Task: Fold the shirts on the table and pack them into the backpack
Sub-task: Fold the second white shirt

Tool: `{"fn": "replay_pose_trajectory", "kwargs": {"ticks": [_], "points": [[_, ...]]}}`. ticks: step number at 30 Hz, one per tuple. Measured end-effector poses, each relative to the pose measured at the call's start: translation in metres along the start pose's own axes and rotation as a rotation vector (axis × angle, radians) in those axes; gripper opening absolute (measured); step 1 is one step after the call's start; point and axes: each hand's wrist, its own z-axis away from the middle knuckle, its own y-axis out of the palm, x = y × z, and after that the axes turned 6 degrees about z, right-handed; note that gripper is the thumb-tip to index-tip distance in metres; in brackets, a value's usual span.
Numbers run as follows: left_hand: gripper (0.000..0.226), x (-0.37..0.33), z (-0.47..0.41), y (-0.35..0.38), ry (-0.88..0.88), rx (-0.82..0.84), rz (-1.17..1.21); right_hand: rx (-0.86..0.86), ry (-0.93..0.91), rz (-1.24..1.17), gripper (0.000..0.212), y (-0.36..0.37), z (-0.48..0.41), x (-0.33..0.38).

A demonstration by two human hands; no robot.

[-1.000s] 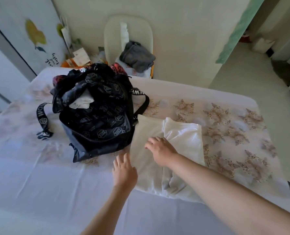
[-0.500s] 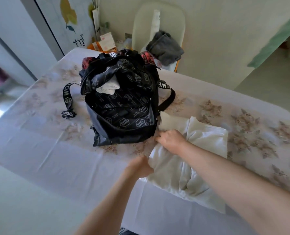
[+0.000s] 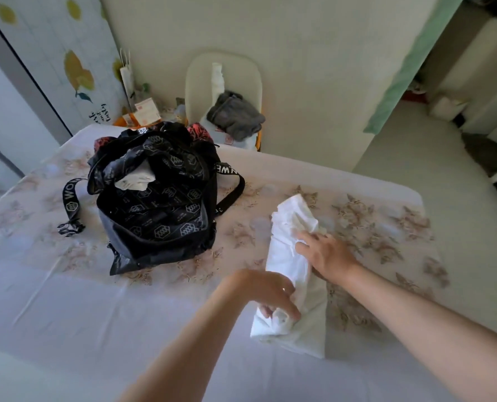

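A white shirt (image 3: pixel 288 256) lies folded into a long narrow bundle on the table, right of centre. My left hand (image 3: pixel 266 291) grips its near end, fingers curled round the cloth. My right hand (image 3: pixel 325 253) lies on the bundle's right side with fingers spread flat against it. The black backpack (image 3: pixel 157 204) with hexagon logos stands open to the left of the shirt, apart from it. White cloth (image 3: pixel 135 181) and a red patterned piece (image 3: pixel 198 132) show inside its mouth.
The table (image 3: pixel 67 314) carries a white cloth with a floral band. A backpack strap (image 3: pixel 70 204) trails left. Behind the table stands a pale chair (image 3: pixel 224 71) holding a grey garment (image 3: pixel 235 117). Boxes and papers (image 3: pixel 144 113) sit at the back left. Open floor lies to the right.
The shirt has been folded narrower into a long bundle and now lies farther from the backpack. My left hand has taken hold of its near end; my right hand moved to its right side.
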Motion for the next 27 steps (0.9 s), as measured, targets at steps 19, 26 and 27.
{"fn": "replay_pose_trajectory", "kwargs": {"ticks": [19,26,27], "points": [[0.066,0.047,-0.082,0.064,0.126,-0.666,-0.362,0.226,0.475,-0.434,0.032,0.049,0.008,-0.001],[0.068,0.052,-0.092,0.048,0.155,-0.809,-0.334,0.22,0.557,-0.415,0.046,0.068,-0.078,-0.021],[0.072,0.056,-0.094,0.049,0.156,-0.781,-0.324,0.256,0.561,-0.406,0.043,0.073,-0.088,-0.019]]}}
